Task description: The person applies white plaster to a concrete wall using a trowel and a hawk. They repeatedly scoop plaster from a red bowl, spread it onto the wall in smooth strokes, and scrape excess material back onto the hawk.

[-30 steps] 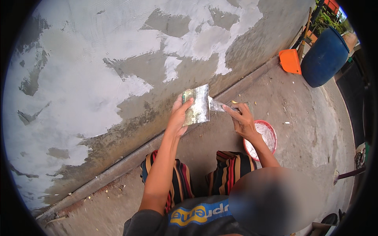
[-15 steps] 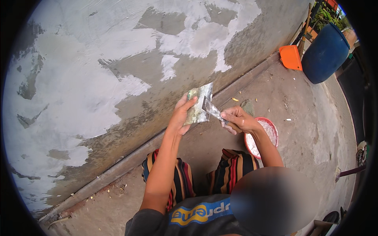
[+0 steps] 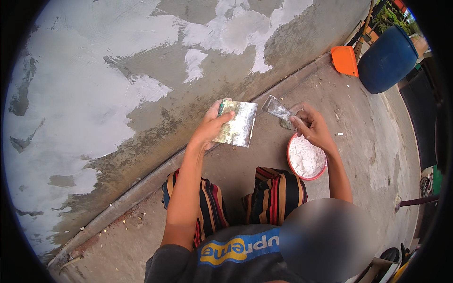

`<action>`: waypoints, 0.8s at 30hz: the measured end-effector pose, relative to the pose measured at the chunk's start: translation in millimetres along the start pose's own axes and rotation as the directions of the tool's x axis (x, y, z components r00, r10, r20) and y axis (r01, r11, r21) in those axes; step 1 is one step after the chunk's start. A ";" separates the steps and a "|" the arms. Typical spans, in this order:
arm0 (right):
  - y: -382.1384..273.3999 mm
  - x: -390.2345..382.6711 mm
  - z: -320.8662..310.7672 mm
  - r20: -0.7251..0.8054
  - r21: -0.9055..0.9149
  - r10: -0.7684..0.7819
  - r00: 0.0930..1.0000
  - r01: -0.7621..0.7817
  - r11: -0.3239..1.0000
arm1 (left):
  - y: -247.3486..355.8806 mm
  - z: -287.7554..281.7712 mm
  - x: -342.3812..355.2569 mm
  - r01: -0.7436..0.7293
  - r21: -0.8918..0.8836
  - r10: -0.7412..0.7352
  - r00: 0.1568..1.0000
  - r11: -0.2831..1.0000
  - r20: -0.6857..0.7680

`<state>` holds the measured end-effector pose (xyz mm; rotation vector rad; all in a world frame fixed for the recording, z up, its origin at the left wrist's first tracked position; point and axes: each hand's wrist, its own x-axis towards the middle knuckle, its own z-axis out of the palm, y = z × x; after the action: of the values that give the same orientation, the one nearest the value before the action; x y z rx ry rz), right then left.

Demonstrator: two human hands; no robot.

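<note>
My left hand [image 3: 212, 123] grips a wide, flat metal scraper blade [image 3: 241, 123], its thumb across the shiny, putty-smeared face. To the right of it, apart from the plate, my right hand [image 3: 312, 126] holds a small putty knife [image 3: 277, 108] by its handle, the blade pointing up and left. Most of that handle is hidden by my fingers. Just below my right hand stands a red-rimmed bucket [image 3: 307, 159] of white putty. In front of me rises the grey wall [image 3: 151, 113], partly coated with white patches.
A blue barrel [image 3: 388, 60] and an orange dustpan [image 3: 345, 61] stand at the far right by the wall's foot. A low concrete ledge [image 3: 123, 200] runs along the wall's base. Crumbs lie on the concrete floor [image 3: 368, 137]. My striped knees [image 3: 278, 191] are close below my hands.
My right hand has moved up and right, taking the putty knife off the metal plate. The plate has turned in my left hand, showing more of its shiny face. The view has shifted slightly.
</note>
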<state>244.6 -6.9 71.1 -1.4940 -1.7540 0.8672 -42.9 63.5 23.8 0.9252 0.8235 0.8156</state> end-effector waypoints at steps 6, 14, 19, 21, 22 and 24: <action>-8.2 11.8 0.8 0.101 -0.141 0.025 0.995 -0.011 0.990 | -9.2 -1.0 5.7 0.019 0.056 -0.016 0.998 0.998 -0.060; -6.5 17.6 -2.7 0.176 -0.227 0.025 0.984 0.016 0.974 | -6.3 -2.1 8.5 0.092 0.095 -0.090 0.996 0.991 -0.016; -18.2 19.0 -6.5 0.305 -0.185 0.150 0.941 -0.096 0.978 | -12.0 -3.2 15.6 0.127 0.129 -0.133 0.991 0.984 0.034; -23.4 18.1 -5.0 0.385 -0.153 0.149 0.911 -0.096 0.984 | -16.3 -4.2 19.6 0.148 0.124 -0.152 0.988 0.981 0.030; -25.3 17.7 -4.9 0.425 -0.136 0.145 0.893 -0.095 0.986 | -17.6 -4.2 20.8 0.156 0.121 -0.161 0.987 0.980 0.027; -27.2 11.7 -5.3 0.511 0.003 0.141 0.848 -0.166 0.986 | -21.1 -3.4 22.1 0.157 0.082 -0.156 0.988 0.984 -0.017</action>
<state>232.7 1.6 97.3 -1.4754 -1.9754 1.4899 -31.2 76.0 -1.7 0.9173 0.9325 0.6544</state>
